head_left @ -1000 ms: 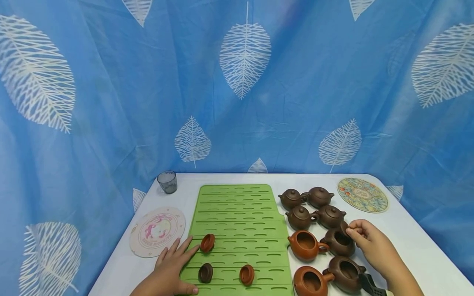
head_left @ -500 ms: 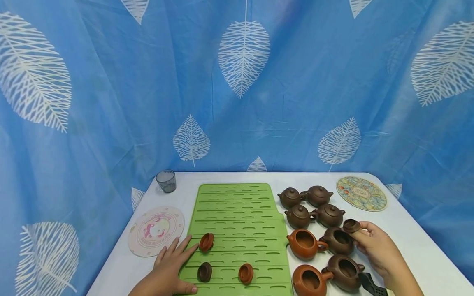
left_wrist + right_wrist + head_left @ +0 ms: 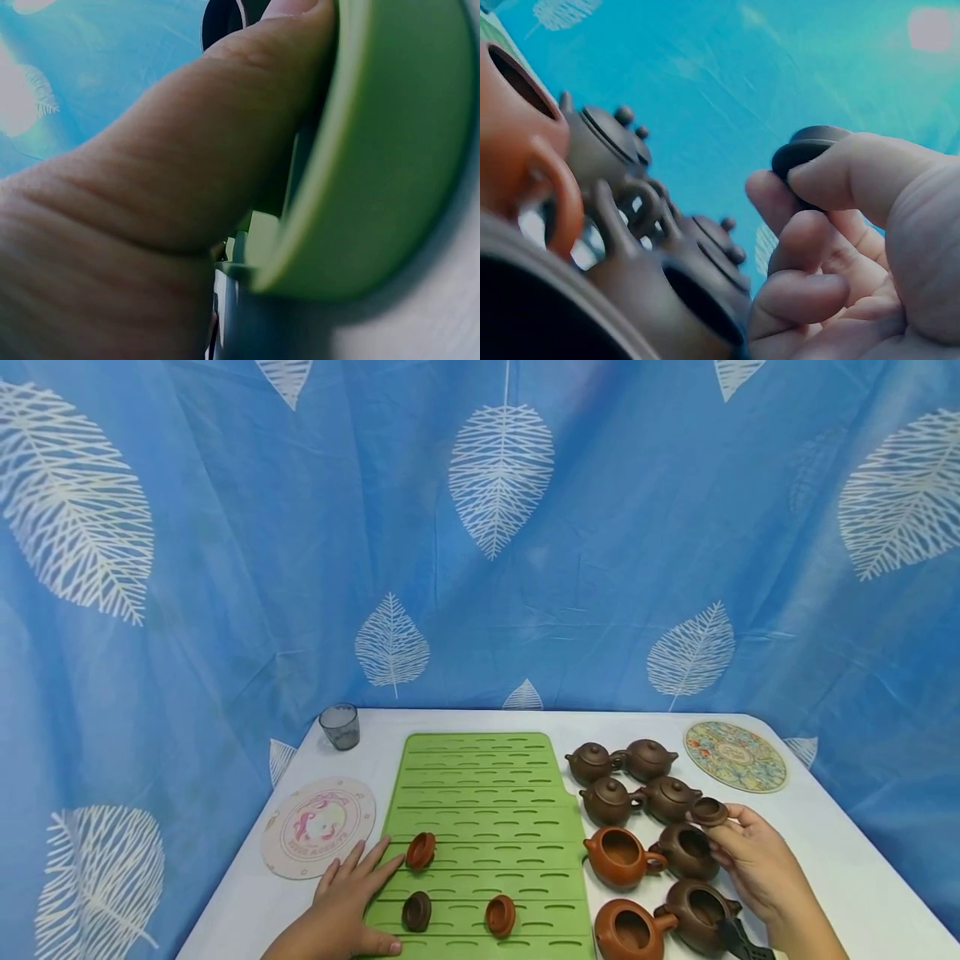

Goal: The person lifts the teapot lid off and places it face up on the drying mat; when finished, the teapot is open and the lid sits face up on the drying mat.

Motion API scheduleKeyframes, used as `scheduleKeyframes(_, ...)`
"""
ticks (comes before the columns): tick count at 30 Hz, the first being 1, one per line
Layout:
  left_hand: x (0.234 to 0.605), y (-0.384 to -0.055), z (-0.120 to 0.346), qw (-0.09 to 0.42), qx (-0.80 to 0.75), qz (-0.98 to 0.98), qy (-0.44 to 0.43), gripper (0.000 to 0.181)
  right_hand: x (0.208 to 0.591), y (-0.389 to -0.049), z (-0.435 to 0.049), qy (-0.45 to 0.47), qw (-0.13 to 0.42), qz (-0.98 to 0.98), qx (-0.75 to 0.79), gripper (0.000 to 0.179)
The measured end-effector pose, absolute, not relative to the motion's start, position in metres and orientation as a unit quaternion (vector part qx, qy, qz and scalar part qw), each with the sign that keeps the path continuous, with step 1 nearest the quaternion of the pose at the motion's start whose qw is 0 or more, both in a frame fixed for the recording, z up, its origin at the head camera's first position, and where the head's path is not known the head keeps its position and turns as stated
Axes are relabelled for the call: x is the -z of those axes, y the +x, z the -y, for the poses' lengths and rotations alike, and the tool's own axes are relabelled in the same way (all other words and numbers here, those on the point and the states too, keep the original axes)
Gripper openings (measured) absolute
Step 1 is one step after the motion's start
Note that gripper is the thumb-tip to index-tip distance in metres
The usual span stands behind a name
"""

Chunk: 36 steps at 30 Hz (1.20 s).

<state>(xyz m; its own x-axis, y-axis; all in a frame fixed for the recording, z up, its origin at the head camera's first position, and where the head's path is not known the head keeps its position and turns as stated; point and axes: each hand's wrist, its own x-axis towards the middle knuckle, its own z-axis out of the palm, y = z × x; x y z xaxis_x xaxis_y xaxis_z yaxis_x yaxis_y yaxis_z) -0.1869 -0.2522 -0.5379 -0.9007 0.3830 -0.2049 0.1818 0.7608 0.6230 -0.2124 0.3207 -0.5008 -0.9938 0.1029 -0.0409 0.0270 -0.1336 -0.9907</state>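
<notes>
My right hand (image 3: 761, 868) pinches a dark brown teapot lid (image 3: 708, 812) between thumb and fingers, hollow side up. In the right wrist view the lid (image 3: 814, 146) shows clear of the pots. Just below it in the head view sits a lidless dark brown teapot (image 3: 678, 858). My left hand (image 3: 333, 910) rests with spread fingers on the left edge of the green mat (image 3: 480, 814). Its fingertips lie close to a reddish-brown lid (image 3: 420, 852). A dark lid (image 3: 416, 912) and another reddish-brown lid (image 3: 500, 916) lie on the mat too.
Two lidless orange-brown teapots (image 3: 613, 875) and a second lidless dark one (image 3: 692, 928) stand nearby. Several lidded dark teapots (image 3: 609, 806) stand behind them. A patterned round mat (image 3: 735, 756), a pink round mat (image 3: 318, 827) and a glass (image 3: 341, 727) are further out.
My right hand has turned the dark lid from on edge at the open teapot to hollow side up and lifted it slightly. My left hand has stayed in place.
</notes>
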Motion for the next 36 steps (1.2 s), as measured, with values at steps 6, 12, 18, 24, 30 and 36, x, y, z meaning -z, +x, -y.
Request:
scheduleKeyframes(6,0.533,-0.183,0.251,0.168,-0.299,-0.927,0.153,0.113,0.486,-0.21,-0.293,-0.018,0.029,0.663,-0.748,0.016)
scheduleKeyframes(12,0.529,-0.182,0.25,0.159,-0.281,-0.933,0.156,0.114,0.469,-0.208,-0.258,-0.001,0.019,0.679,-0.734,0.018)
scheduleKeyframes(18,0.533,-0.183,0.251,0.16,-0.287,-0.931,0.158,0.114,0.453,-0.209,-0.223,0.02,-0.014,0.685,-0.728,0.021)
scheduleKeyframes(24,0.532,-0.184,0.251,0.148,-0.277,-0.936,0.161,0.115,0.448,-0.214,-0.186,0.031,-0.057,0.675,-0.735,0.024)
scheduleKeyframes(30,0.529,-0.182,0.249,0.135,-0.271,-0.939,0.163,0.118,0.45,-0.216,-0.151,0.034,-0.08,0.669,-0.738,0.024)
scheduleKeyframes(36,0.529,-0.181,0.249,0.14,-0.271,-0.939,0.161,0.116,0.453,-0.217,-0.12,0.029,-0.106,0.661,-0.742,0.029)
